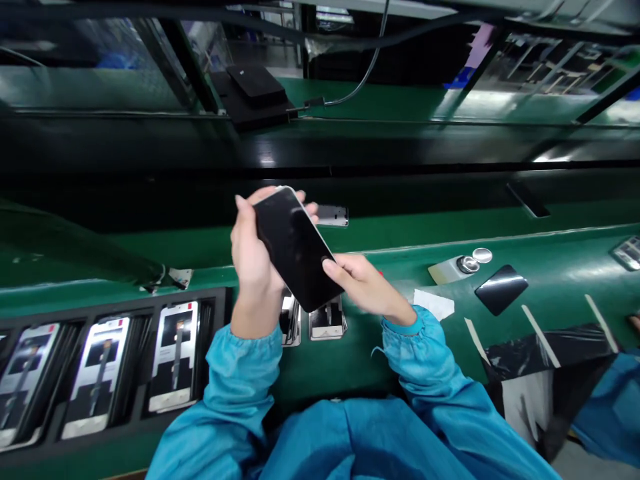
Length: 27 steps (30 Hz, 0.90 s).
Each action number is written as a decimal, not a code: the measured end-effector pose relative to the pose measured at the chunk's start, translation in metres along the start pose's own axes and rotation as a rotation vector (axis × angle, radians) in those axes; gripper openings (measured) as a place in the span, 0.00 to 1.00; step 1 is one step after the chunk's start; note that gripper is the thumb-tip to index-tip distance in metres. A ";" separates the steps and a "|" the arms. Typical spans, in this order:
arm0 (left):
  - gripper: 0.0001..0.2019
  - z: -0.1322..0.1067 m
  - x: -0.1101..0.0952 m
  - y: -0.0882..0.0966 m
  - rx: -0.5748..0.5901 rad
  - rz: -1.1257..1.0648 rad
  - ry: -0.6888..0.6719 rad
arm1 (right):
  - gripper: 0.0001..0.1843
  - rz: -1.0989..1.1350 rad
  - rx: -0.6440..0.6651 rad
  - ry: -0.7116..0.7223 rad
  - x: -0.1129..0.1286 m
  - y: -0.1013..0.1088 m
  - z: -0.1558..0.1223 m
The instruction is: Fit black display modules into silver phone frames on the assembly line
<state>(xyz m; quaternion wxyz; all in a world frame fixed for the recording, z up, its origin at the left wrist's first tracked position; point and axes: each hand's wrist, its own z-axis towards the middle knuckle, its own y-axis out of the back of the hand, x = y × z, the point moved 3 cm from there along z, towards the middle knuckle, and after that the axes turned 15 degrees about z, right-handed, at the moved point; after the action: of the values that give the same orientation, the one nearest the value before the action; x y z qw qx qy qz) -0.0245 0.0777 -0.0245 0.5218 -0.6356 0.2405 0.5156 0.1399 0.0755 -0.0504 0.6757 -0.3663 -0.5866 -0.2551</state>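
Note:
A phone-sized panel with a dark glossy face and a pale rim [297, 250] is held up in front of me, tilted, its dark side towards me. My left hand [253, 247] is wrapped round its left edge, with fingertips showing past the top right edge. At the lower right edge, my right hand [363, 283] pinches it, the thumb on the dark face. Below it on the green bench, two small stacks of phone parts [327, 321] are partly covered by the panel and my left wrist. Another phone part [333, 215] lies behind my left fingertips.
On the left, a black tray [143, 373] holds rows of stacked phone parts. To the right are a squarish bottle [447, 270], a dark panel [501, 289], white paper [434, 304] and a taped black bag [545, 347]. One dark phone-shaped piece [529, 200] lies farther back.

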 end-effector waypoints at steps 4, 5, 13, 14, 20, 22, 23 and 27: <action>0.22 0.009 -0.015 0.014 -0.124 -0.083 0.047 | 0.37 0.112 0.139 -0.112 -0.013 -0.012 -0.002; 0.22 0.009 -0.018 0.015 -0.129 -0.098 0.059 | 0.38 0.120 0.149 -0.098 -0.014 -0.012 -0.002; 0.23 0.007 -0.024 0.022 -0.129 -0.120 0.028 | 0.38 0.053 0.324 -0.011 -0.009 -0.009 -0.002; 0.23 0.007 -0.024 0.022 -0.124 -0.114 0.030 | 0.39 0.065 0.331 -0.014 -0.011 -0.009 -0.001; 0.21 -0.001 -0.027 0.014 -0.142 -0.184 0.018 | 0.41 0.197 0.294 -0.045 -0.030 -0.018 0.000; 0.20 -0.004 -0.029 0.012 -0.169 -0.199 0.016 | 0.42 0.207 0.289 -0.060 -0.036 -0.022 -0.002; 0.20 -0.005 -0.030 0.011 -0.188 -0.202 0.011 | 0.42 0.218 0.294 -0.073 -0.038 -0.024 -0.004; 0.22 -0.008 -0.032 0.011 -0.212 -0.195 -0.017 | 0.42 0.234 0.293 -0.087 -0.042 -0.027 -0.011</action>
<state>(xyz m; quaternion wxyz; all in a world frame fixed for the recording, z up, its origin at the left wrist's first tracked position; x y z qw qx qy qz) -0.0420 0.0590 -0.0007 0.5015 -0.7030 0.1173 0.4904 0.1175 0.0469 -0.0867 0.7210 -0.3402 -0.5995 -0.0708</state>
